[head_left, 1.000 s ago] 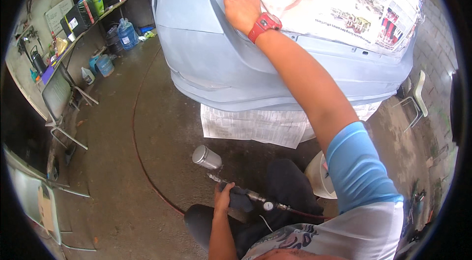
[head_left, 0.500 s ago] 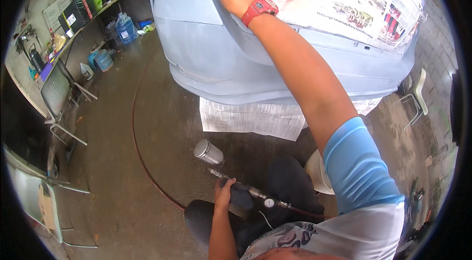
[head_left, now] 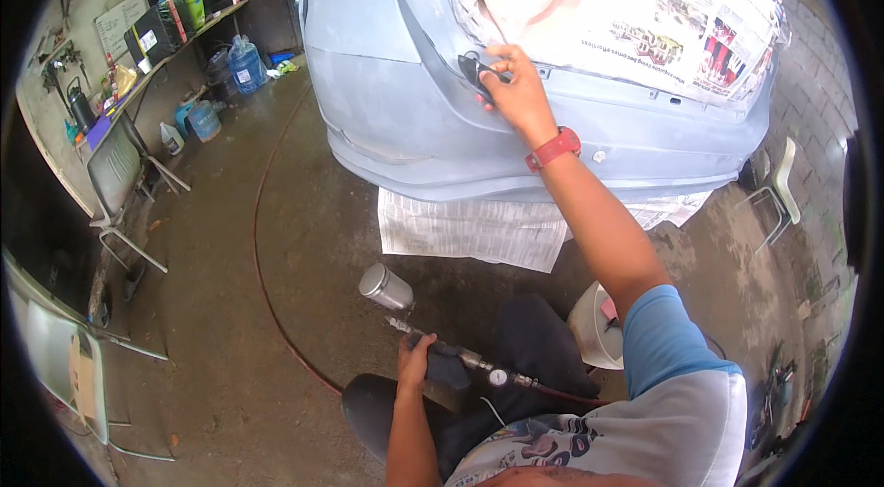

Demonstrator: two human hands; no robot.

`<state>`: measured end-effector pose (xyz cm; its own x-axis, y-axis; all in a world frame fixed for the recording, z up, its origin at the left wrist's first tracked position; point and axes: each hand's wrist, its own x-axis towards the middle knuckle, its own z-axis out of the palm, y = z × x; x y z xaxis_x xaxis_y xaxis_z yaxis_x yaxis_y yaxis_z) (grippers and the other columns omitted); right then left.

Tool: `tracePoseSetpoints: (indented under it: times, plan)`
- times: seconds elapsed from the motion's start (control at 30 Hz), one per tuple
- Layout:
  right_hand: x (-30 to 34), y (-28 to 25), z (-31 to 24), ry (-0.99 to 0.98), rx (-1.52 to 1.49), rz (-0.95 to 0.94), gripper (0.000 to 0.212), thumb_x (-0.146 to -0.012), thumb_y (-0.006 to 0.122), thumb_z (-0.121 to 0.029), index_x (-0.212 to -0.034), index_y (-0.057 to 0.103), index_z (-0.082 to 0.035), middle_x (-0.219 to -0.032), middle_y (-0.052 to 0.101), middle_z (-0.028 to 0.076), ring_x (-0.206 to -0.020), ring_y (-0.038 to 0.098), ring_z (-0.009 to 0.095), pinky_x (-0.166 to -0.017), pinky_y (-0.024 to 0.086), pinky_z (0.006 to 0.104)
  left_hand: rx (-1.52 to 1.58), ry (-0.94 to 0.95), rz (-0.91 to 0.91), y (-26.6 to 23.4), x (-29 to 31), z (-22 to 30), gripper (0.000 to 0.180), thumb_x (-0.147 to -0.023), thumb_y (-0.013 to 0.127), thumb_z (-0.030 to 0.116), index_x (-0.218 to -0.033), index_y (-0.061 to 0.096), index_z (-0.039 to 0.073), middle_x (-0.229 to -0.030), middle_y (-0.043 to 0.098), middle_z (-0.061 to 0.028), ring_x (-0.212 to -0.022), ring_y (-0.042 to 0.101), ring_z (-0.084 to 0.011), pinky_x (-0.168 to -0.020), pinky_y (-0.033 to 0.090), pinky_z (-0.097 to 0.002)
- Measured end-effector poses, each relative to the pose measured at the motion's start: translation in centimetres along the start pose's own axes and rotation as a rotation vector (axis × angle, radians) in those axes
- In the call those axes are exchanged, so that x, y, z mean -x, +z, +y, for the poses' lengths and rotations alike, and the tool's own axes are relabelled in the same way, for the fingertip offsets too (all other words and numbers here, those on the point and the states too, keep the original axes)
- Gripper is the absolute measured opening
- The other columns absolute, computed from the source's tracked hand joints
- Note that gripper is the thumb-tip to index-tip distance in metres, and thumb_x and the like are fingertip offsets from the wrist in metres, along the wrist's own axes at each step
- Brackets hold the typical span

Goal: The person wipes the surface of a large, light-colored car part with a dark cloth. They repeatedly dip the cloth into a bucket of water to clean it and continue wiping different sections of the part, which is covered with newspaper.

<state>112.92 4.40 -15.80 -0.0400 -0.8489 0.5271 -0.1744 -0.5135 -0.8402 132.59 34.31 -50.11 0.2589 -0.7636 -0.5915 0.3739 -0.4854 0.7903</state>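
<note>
In my left hand (head_left: 416, 362), low over my lap, is a spray gun (head_left: 473, 359) with a silver cup (head_left: 386, 287) and a round pressure gauge (head_left: 498, 378). My fingers wrap round its handle. My right hand (head_left: 517, 93), a red watch on its wrist, pinches a small thin black piece (head_left: 481, 79) whose kind I cannot make out. It is over the pale grey-blue car bumper (head_left: 405, 110), beside the edge of the newspaper masking (head_left: 571, 8). Whether the black piece touches the surface is unclear.
A reddish air hose (head_left: 257, 238) curves over the floor on my left. Newspaper (head_left: 470, 229) lies under the bumper. A white bucket (head_left: 594, 330) stands by my right leg. Chairs (head_left: 115, 169), a cluttered shelf (head_left: 152, 63) and water jugs (head_left: 247, 65) line the left side.
My right hand has come back toward me and to the right, from the bumper's upper left, bringing the black piece along. My left hand keeps its grip on the spray gun.
</note>
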Motion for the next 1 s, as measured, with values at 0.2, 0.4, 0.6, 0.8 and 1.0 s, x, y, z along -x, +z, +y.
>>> tracePoseSetpoints:
  times: [0.2,0.4,0.6,0.8,1.0]
  plan:
    - [-1.4,-2.3,-2.3,0.221,-0.400,-0.068,0.038,-0.091,0.080,-0.004,-0.123,0.060,0.002,-0.107,0.073,0.011,-0.080,0.070,0.017,-0.069,0.054,0.0271,-0.019,-0.014,-0.008,-0.4,-1.3,-1.5,0.095,-0.080,0.086,0.031,-0.155,0.042,-0.008,-0.134,0.064,-0.0231,-0.116,0.067,-0.0321,-0.095,0.056,-0.0423]
    - [-3.2,-2.3,-1.2,0.155,-0.316,-0.084,0.045,-0.089,0.083,-0.007,-0.128,0.061,0.001,-0.106,0.073,0.007,-0.089,0.068,0.013,-0.077,0.056,0.0295,0.039,-0.015,-0.047,0.1,-0.6,-1.1,0.091,-0.081,0.085,0.029,-0.154,0.043,-0.007,-0.132,0.064,-0.0236,-0.112,0.069,-0.0310,-0.090,0.058,-0.0406]
    - [-3.8,1.4,-4.7,0.097,-0.393,0.090,0.021,-0.099,0.068,-0.007,-0.120,0.066,-0.002,-0.091,0.073,0.003,-0.082,0.071,0.016,-0.075,0.057,0.0343,0.093,-0.022,-0.110,-0.1,-0.8,-1.3,0.093,-0.082,0.084,0.027,-0.156,0.040,-0.007,-0.132,0.064,-0.0234,-0.111,0.069,-0.0306,-0.090,0.058,-0.0401]
    - [-10.9,3.4,-6.2,-0.203,0.291,-0.006,0.030,-0.098,0.067,-0.010,-0.128,0.064,-0.008,-0.090,0.077,0.020,-0.093,0.079,0.029,-0.080,0.059,0.0402,0.047,0.015,-0.034,-1.1,-2.0,-2.6,0.088,-0.087,0.081,0.018,-0.159,0.034,-0.004,-0.121,0.070,-0.0209,-0.098,0.074,-0.0305,-0.084,0.062,-0.0420]
    - [-18.8,5.7,-7.6,-0.743,0.692,0.292,0.031,-0.088,0.081,-0.025,-0.113,0.073,-0.008,-0.099,0.077,0.025,-0.091,0.075,0.041,-0.085,0.059,0.0526,-0.012,-0.011,-0.021,0.0,-0.4,-1.3,0.096,-0.082,0.085,0.028,-0.157,0.038,-0.007,-0.135,0.063,-0.0240,-0.118,0.066,-0.0310,-0.095,0.057,-0.0401]
